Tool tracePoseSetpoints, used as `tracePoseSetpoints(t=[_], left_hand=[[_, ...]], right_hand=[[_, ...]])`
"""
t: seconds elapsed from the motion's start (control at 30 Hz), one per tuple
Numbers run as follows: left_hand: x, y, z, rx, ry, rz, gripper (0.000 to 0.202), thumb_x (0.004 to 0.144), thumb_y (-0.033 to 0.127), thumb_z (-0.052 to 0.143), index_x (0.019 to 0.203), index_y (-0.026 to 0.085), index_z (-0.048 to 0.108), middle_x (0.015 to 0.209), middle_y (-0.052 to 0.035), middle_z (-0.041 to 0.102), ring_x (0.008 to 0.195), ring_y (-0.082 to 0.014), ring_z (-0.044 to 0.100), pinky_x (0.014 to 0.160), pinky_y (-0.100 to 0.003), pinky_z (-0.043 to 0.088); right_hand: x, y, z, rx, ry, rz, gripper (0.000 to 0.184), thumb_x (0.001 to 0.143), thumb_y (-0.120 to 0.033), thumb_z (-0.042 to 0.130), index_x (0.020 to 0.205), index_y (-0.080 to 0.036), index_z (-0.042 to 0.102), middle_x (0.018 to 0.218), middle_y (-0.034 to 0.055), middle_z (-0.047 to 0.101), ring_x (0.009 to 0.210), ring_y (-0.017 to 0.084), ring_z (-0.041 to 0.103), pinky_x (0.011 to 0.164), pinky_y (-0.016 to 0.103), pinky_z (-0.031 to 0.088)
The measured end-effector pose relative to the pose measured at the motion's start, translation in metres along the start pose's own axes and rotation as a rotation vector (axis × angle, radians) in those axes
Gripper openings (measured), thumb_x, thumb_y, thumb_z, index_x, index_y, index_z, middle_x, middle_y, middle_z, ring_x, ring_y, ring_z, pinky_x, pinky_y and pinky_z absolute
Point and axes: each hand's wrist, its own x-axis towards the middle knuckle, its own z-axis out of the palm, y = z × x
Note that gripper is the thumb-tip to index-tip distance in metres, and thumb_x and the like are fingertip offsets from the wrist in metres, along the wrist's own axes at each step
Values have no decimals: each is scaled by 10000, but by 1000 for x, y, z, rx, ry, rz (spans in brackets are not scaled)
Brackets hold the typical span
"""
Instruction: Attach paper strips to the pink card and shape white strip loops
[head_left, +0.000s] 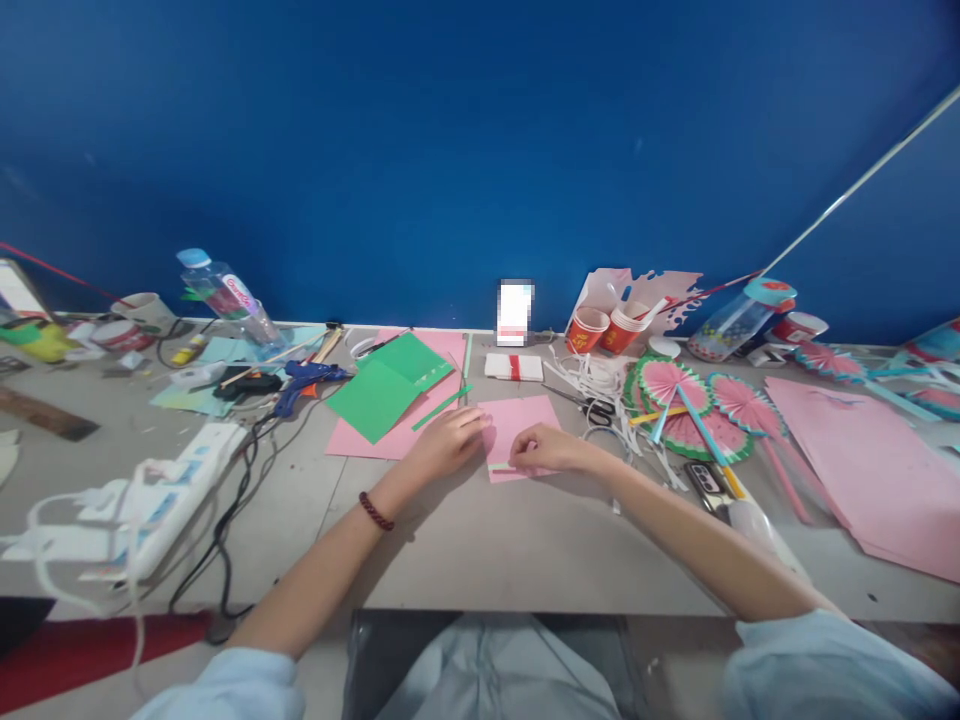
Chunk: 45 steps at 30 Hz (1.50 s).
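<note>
Lightly resting left hand (454,437) at the left edge of the pink sheet (517,412), right hand (544,448) at its pale strip (500,467), with bent fingers — can't tell whether pinching.

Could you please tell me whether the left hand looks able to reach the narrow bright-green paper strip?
Probably yes: the narrow bright-green paper strip lies close beyond the left hand, with nothing visible on top or standing between them.

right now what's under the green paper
Pink paper shows beneath the green paper, sticking out past its edges. Anything else under the middle is covered, so I can't tell.
</note>
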Motion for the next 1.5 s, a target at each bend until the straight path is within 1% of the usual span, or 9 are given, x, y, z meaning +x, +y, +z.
tracePoseSetpoints(t=[0.13,0.3,0.47,0.6,0.67,0.83,0.97,1.3,1.5], left_hand=[[0,6,-11,-48,-55,42,307,891,152,425,1138,205,600,1187,-64,652,1124,-207,579,967,-369,456],[-1,16,-14,-65,-153,115,300,857,106,439,1066,194,636,1174,-66,656,1065,-202,614,907,-333,484],[-18,20,-17,-65,-133,103,297,869,121,433,1073,199,633,1171,-66,654,1055,-200,617,892,-332,482],[-34,27,-22,-72,-152,107,252,881,175,459,1057,210,636,1173,-67,651,1056,-211,612,891,-353,478],[-40,34,-21,-69,-156,116,256,889,202,459,1081,216,627,1208,-80,630,1083,-216,597,903,-364,469],[-49,46,-15,-42,-192,125,385,869,236,485,1251,229,536,1364,-117,506,1245,-263,471,969,-416,423],[-51,45,-12,-54,-211,107,401,864,259,491,1263,242,534,1379,-108,493,1265,-270,444,1003,-440,391],[-52,42,-13,-110,-206,88,412,868,281,487,1278,261,525,1397,-86,481,1270,-259,439,1010,-436,386],[-51,42,-14,-112,-208,90,392,874,290,475,1259,258,543,1397,-86,482,1267,-258,442,1007,-430,381]], right_hand=[[3,2,-3,-59,-50,-4,203,657,-293,575,726,-147,697,663,10,652,619,130,544,566,217,388],[4,1,-2,-61,-76,11,202,653,-298,569,713,-152,694,642,1,628,598,119,519,552,212,373],[3,2,-1,-28,-88,28,175,642,-297,574,683,-154,666,607,-7,588,567,109,487,525,207,360],[4,5,-1,-30,-90,35,164,631,-295,579,672,-156,656,606,-9,584,555,106,479,509,205,353],[6,8,0,-36,-88,29,164,629,-296,579,667,-155,655,595,-10,577,546,104,472,507,207,352],[10,15,1,-20,-100,18,182,635,-307,573,683,-156,661,581,-18,563,520,95,444,490,207,341],[11,16,1,-30,-108,9,183,638,-317,570,673,-160,658,576,-23,557,524,95,446,487,206,338],[12,13,2,-25,-125,49,184,626,-297,556,701,-169,665,603,-17,577,516,94,445,477,207,342],[10,11,0,-36,-135,56,162,621,-277,547,678,-166,650,586,-17,568,499,89,432,463,205,327]])
